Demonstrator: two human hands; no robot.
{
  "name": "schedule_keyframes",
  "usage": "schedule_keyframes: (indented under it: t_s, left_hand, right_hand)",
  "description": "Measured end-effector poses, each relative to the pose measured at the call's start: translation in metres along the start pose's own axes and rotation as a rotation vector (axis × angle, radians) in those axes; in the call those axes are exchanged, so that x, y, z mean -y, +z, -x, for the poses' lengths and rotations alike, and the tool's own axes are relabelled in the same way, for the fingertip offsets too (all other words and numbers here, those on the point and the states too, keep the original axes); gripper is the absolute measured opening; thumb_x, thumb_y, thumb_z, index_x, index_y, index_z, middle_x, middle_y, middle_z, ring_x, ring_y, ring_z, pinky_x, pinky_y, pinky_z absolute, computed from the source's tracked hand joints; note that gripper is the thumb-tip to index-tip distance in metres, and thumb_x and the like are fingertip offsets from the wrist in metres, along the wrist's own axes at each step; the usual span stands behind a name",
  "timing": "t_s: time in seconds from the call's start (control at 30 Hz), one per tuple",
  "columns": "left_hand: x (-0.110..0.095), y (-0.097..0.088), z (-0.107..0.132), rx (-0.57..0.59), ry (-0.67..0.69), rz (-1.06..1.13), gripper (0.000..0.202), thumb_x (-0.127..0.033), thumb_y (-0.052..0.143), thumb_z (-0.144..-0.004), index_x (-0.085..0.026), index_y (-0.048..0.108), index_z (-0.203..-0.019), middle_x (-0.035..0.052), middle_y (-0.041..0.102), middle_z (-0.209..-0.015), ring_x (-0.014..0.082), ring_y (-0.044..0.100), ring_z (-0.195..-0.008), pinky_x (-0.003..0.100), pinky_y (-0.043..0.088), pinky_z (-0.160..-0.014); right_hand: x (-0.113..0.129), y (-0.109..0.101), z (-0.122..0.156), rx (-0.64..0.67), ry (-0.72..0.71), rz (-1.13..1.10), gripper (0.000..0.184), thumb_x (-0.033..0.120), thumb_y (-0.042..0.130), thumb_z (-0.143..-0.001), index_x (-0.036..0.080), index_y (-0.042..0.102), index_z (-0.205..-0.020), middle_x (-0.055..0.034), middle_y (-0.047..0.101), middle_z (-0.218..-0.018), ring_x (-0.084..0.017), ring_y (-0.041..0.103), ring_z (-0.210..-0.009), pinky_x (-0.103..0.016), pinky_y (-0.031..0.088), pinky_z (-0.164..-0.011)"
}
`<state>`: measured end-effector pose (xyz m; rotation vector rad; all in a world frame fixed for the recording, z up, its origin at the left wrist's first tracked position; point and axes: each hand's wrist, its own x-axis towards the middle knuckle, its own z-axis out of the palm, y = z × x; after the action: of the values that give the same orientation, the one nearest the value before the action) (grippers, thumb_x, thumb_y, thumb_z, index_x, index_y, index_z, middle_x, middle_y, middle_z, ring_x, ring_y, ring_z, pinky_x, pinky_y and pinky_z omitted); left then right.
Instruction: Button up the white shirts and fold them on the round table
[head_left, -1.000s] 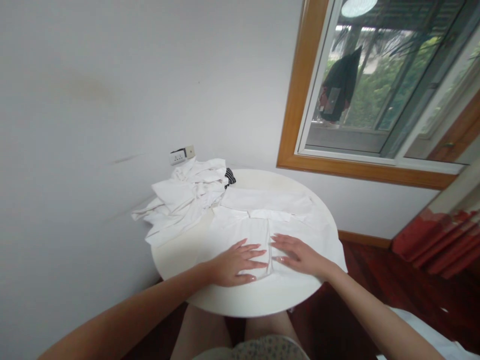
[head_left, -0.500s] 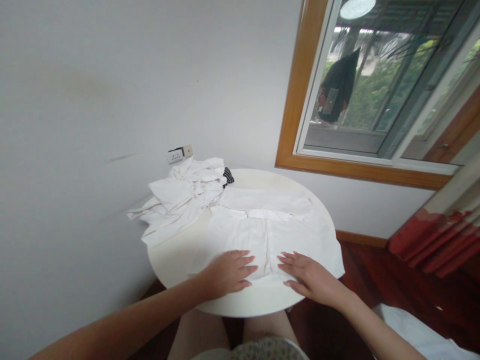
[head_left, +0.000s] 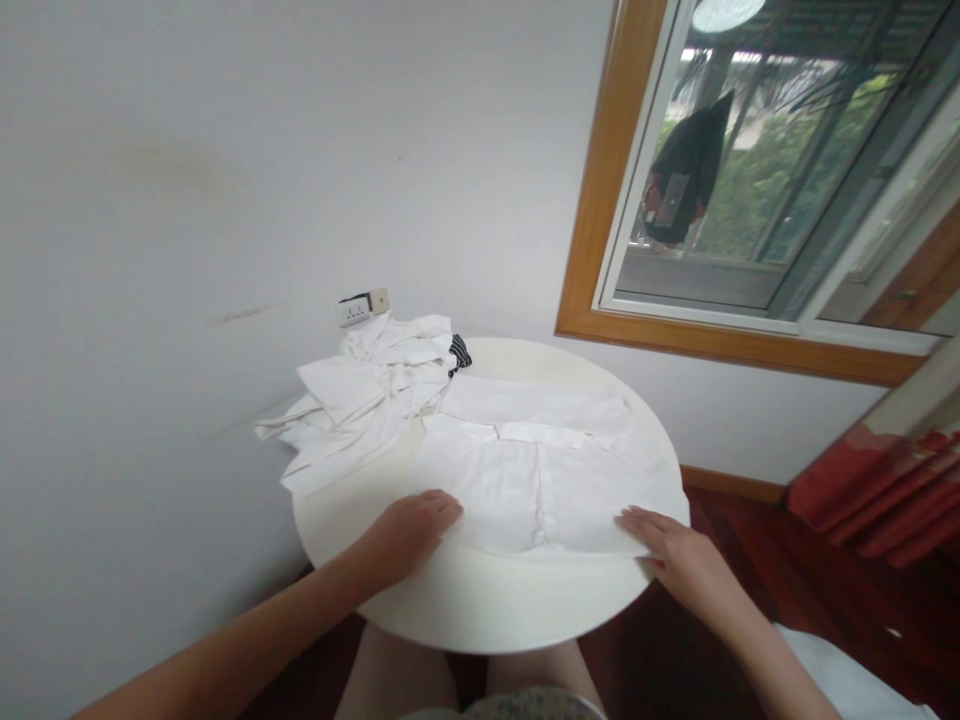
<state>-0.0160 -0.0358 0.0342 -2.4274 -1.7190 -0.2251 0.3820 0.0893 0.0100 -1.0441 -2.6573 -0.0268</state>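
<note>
A white garment (head_left: 577, 490) lies spread on a round white table (head_left: 510, 610), with a seam or placket running down its middle and a band across its upper part. My left hand (head_left: 416, 530) rests palm down at its lower left edge, fingers close together and slightly bent, thumb hidden. At the lower right edge, my right hand (head_left: 679, 555) has its fingers stretched out over the cloth. Its thumb is apart from them, near the table's rim. Neither hand visibly grips the cloth.
A heap of crumpled white clothes (head_left: 360, 390) hangs over the table's left side, with a black striped cloth (head_left: 459, 352) beside it. Behind are a wall socket (head_left: 354, 310) and a wood-framed window (head_left: 574, 270). White fabric (head_left: 840, 670) lies low on the right, near a red curtain (head_left: 885, 490).
My hands have slid apart along the garment, the left one to the left and the right one to the right. Their spread fingers have come closer together. The view has shifted slightly.
</note>
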Motion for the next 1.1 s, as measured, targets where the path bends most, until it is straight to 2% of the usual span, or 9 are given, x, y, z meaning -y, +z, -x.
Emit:
schedule_keyframes:
  t_s: [0.13, 0.23, 0.3, 0.4, 0.5, 0.63, 0.73, 0.97, 1.1]
  left_hand:
    - [0.037, -0.023, 0.004, 0.090, -0.243, 0.236, 0.036, -0.013, 0.046, -0.076, -0.024, 0.065, -0.105, 0.0018, 0.070, -0.103, 0.0182, 0.064, -0.095, 0.030, 0.048, -0.085]
    - [0.061, -0.037, -0.013, 0.028, -0.331, 0.354, 0.030, -0.028, 0.040, -0.084, -0.020, 0.067, -0.096, 0.0023, 0.071, -0.097, 0.0182, 0.064, -0.090, 0.026, 0.048, -0.081]
    - [0.071, -0.044, -0.036, -0.090, -0.428, 0.339, 0.035, -0.035, 0.039, -0.085, -0.018, 0.065, -0.102, 0.0048, 0.069, -0.105, 0.0204, 0.062, -0.098, 0.027, 0.047, -0.086]
    - [0.079, -0.051, -0.083, -0.230, -0.545, 0.263, 0.037, -0.030, 0.035, -0.086, -0.019, 0.059, -0.113, 0.0054, 0.067, -0.110, 0.0205, 0.061, -0.101, 0.029, 0.046, -0.088]
    - [0.086, -0.051, -0.132, -0.335, -0.595, 0.046, 0.032, -0.023, 0.035, -0.088, -0.018, 0.054, -0.114, 0.0093, 0.064, -0.111, 0.0228, 0.059, -0.103, 0.032, 0.045, -0.088]
    - [0.102, -0.032, -0.180, -0.252, -0.622, -0.188, 0.033, -0.017, 0.033, -0.090, -0.015, 0.050, -0.118, 0.0136, 0.062, -0.106, 0.0257, 0.062, -0.097, 0.035, 0.047, -0.079]
    - [0.118, -0.008, -0.198, -0.178, -0.595, -0.234, 0.035, -0.012, 0.028, -0.091, -0.013, 0.052, -0.117, 0.0165, 0.062, -0.100, 0.0265, 0.064, -0.090, 0.037, 0.047, -0.075]
    - [0.139, 0.044, -0.204, -0.074, -0.614, -0.281, 0.042, -0.005, 0.026, -0.088, -0.009, 0.052, -0.120, 0.0195, 0.063, -0.095, 0.0258, 0.066, -0.084, 0.034, 0.049, -0.068]
    - [0.143, 0.056, -0.202, -0.092, -0.611, -0.312, 0.053, -0.005, 0.026, -0.088, -0.011, 0.035, -0.140, 0.0186, 0.063, -0.096, 0.0227, 0.066, -0.081, 0.032, 0.049, -0.067]
  right_hand:
    - [-0.049, -0.015, 0.014, 0.035, 0.210, -0.055, 0.051, 0.010, 0.045, -0.074, 0.028, 0.066, -0.116, -0.0021, 0.066, -0.118, -0.022, 0.063, -0.107, -0.035, 0.050, -0.092]
    - [-0.079, -0.034, 0.002, 0.076, 0.300, -0.082, 0.036, 0.024, 0.043, -0.084, 0.024, 0.070, -0.108, -0.0053, 0.070, -0.109, -0.024, 0.065, -0.100, -0.033, 0.049, -0.087]
    - [-0.093, -0.047, -0.020, 0.075, 0.337, -0.036, 0.036, 0.031, 0.039, -0.088, 0.022, 0.069, -0.105, -0.0080, 0.070, -0.105, -0.025, 0.065, -0.097, -0.032, 0.049, -0.082]
    - [-0.108, -0.062, -0.071, 0.079, 0.447, 0.133, 0.034, 0.031, 0.038, -0.090, 0.021, 0.067, -0.104, -0.0108, 0.071, -0.099, -0.026, 0.065, -0.092, -0.031, 0.046, -0.074]
    - [-0.116, -0.067, -0.129, 0.095, 0.520, 0.234, 0.032, 0.029, 0.039, -0.089, 0.020, 0.067, -0.102, -0.0132, 0.070, -0.099, -0.025, 0.065, -0.089, -0.030, 0.044, -0.070]
    - [-0.125, -0.055, -0.191, 0.066, 0.590, 0.201, 0.033, 0.026, 0.037, -0.090, 0.018, 0.065, -0.106, -0.0157, 0.067, -0.106, -0.024, 0.063, -0.096, -0.030, 0.044, -0.073]
    - [-0.131, -0.032, -0.216, 0.064, 0.633, 0.180, 0.033, 0.029, 0.039, -0.091, 0.015, 0.064, -0.108, -0.0172, 0.066, -0.108, -0.025, 0.062, -0.098, -0.031, 0.045, -0.074]
    - [-0.143, 0.025, -0.229, 0.011, 0.771, 0.124, 0.035, 0.036, 0.039, -0.092, 0.017, 0.060, -0.112, -0.0142, 0.066, -0.109, -0.025, 0.062, -0.103, -0.033, 0.047, -0.079]
    - [-0.145, 0.035, -0.229, -0.033, 0.759, 0.208, 0.035, 0.037, 0.037, -0.093, 0.015, 0.058, -0.111, -0.0146, 0.067, -0.102, -0.026, 0.063, -0.097, -0.034, 0.047, -0.075]
